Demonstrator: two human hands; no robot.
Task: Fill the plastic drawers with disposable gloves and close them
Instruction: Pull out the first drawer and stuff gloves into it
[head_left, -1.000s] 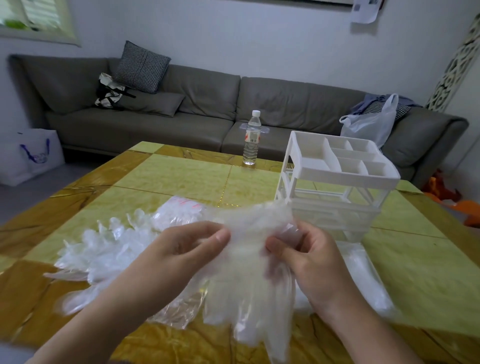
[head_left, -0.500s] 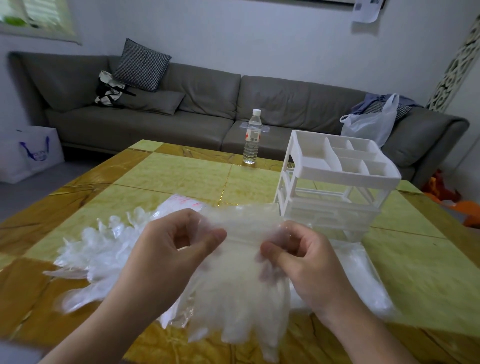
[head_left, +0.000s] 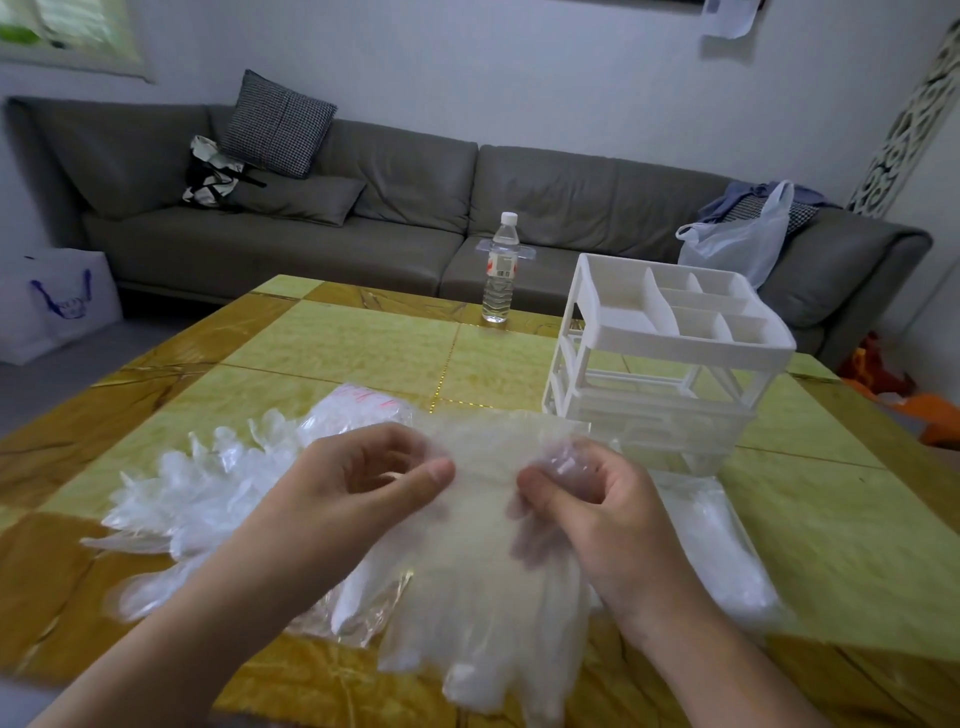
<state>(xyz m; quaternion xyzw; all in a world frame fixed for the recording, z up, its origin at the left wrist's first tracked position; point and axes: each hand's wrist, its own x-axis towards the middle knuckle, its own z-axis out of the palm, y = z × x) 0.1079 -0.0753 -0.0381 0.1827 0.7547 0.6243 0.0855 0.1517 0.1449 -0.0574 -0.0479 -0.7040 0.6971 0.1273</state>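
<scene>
A stack of clear disposable gloves (head_left: 483, 582) hangs between my two hands above the near part of the table, fingers pointing down. My left hand (head_left: 363, 483) pinches its upper left edge. My right hand (head_left: 592, 499) grips the upper right edge, with bunched plastic in its curled fingers. A loose pile of more gloves (head_left: 192, 499) lies on the table to the left. The white plastic drawer unit (head_left: 665, 364) stands at the right, with a divided tray on top and an empty slot under it. A clear drawer (head_left: 670, 431) sits in its lower part.
The yellow tiled table (head_left: 337, 353) carries a water bottle (head_left: 501, 270) at its far edge. More clear plastic (head_left: 722, 551) lies right of my right hand. A grey sofa (head_left: 405, 208) with a cushion and bags stands behind the table.
My hands have drawn a little closer together and bunched the top of the glove stack. The right hand's fingers have curled tighter round the plastic.
</scene>
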